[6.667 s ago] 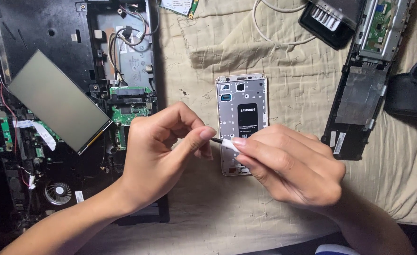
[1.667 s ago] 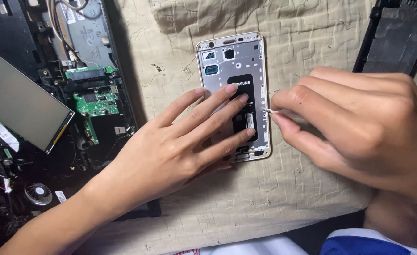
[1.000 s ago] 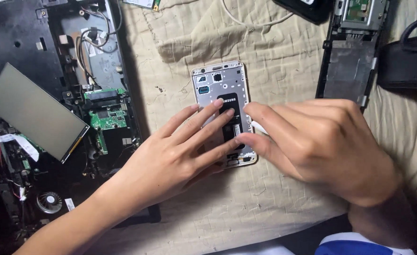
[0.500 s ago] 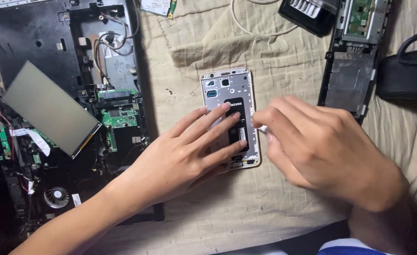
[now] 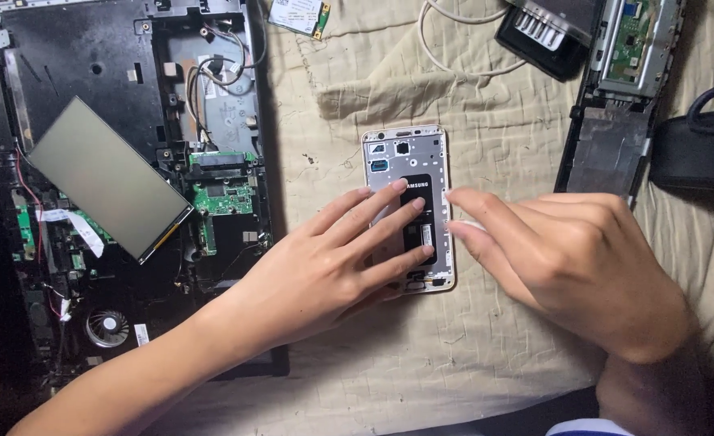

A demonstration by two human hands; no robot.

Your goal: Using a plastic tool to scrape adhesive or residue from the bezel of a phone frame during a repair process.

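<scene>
An opened phone (image 5: 385,153) without its back cover lies on a beige cloth (image 5: 454,355), its black battery and silver frame showing. My left hand (image 5: 333,266) rests flat on it, fingers spread across the battery and lower half, pressing it down. My right hand (image 5: 567,258) comes in from the right, its fingertips touching the phone's right edge. I see that hand from the back, so whatever is under its fingers is hidden.
A disassembled black laptop base (image 5: 90,73) with circuit boards, wires and a fan (image 5: 108,327) fills the left. A grey rectangular panel (image 5: 107,178) lies on it. Another dismantled device (image 5: 615,121), a black adapter (image 5: 547,36), a white cable and a black bag (image 5: 700,149) lie at the upper right.
The view has shifted slightly. My left hand stays flat on the phone. My right hand's fingers have spread along the phone's right edge, and the thin tool seen earlier is out of sight.
</scene>
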